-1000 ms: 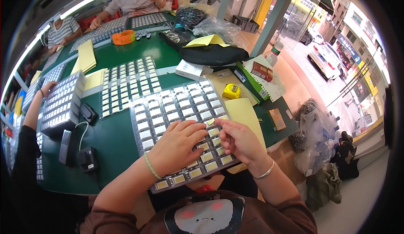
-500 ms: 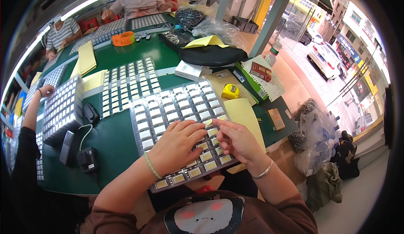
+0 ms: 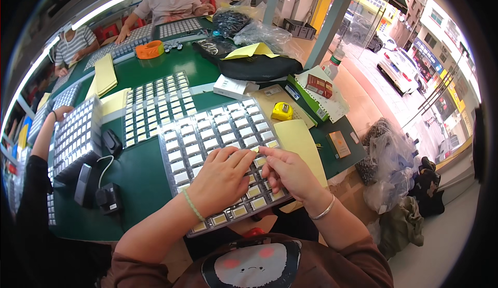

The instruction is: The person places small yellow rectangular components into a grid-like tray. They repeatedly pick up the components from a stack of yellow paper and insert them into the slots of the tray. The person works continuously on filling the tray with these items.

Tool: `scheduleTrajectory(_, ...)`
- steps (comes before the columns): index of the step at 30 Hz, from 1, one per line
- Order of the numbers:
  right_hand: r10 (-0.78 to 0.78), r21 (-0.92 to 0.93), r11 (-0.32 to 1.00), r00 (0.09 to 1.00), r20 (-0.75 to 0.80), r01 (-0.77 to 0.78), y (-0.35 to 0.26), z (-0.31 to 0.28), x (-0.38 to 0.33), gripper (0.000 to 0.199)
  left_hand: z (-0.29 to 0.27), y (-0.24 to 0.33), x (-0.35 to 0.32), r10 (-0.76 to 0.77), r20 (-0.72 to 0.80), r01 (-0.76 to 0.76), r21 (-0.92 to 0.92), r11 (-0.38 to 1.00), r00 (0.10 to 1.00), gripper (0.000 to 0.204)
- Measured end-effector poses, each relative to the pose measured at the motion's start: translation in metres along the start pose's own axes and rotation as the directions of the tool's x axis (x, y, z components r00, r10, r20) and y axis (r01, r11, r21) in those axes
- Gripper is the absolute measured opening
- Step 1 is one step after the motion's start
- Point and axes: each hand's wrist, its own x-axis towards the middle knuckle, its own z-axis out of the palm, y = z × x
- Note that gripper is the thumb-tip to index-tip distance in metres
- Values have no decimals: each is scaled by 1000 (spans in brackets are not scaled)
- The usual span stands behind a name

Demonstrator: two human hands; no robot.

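A clear plastic tray point(image 3: 169, 158) holds rows of small rectangular parts, tilted over the table's near edge. Its farther parts point(image 3: 211, 143) look white on top; the nearer ones point(image 3: 258, 203) show yellowish faces with pale borders. My left hand point(image 3: 220, 179) lies across the tray with its fingers stretched out, the fingertips by one part near the right side. Meeting them there, my right hand point(image 3: 290, 173) has thumb and index finger pinched together over that same part. Whatever is between them is too small to make out, and the hands cover several parts.
Beyond lies another filled tray point(image 3: 158, 104), with a tall tray stack point(image 3: 78, 137) to the left. A black adapter point(image 3: 108, 199), yellow tape measure point(image 3: 282, 111), yellow paper point(image 3: 301, 145) and small orange box point(image 3: 339, 145) surround my work. A co-worker's hand point(image 3: 63, 113) is at the stack.
My right fingertips have shifted slightly left, closer to my left fingertips. The near-left co-worker's hand has moved onto the tray stack; the far person's arm has reached lower.
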Motion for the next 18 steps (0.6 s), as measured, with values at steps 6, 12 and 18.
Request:
scheduleTrajectory(6,-50,-300,953,999,11,51,-13,2,-3,46,5,2,1,-14,35,9,136,991,999,51)
scheduleTrajectory(12,-517,-845,416,852,84,336,6,0,8,40,4,5,2,-27,44,21,125,992,999,51)
scheduleTrajectory(18,-662,-958,102,737,136,269,12,3,0,35,4,5,1,-27,40,22,112,993,999,52)
